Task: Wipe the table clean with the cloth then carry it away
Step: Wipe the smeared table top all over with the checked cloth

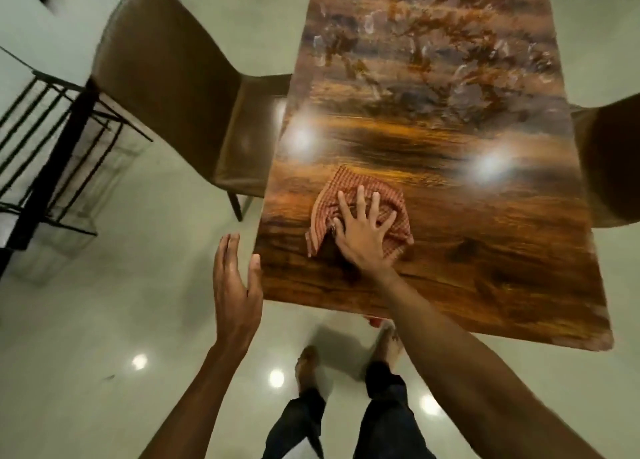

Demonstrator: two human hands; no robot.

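A glossy brown table with a painted, cloudy pattern stretches away from me. On its near left part lies a crumpled red-checked cloth. My right hand lies flat on the cloth with the fingers spread, pressing it onto the tabletop. My left hand hovers off the table's left edge over the floor, fingers loosely apart and holding nothing. Whitish smears show on the far half of the table.
A brown padded chair stands at the table's left side, another chair at the right edge. A black metal rack is at the far left. My legs and bare feet stand on the shiny pale floor at the table's near end.
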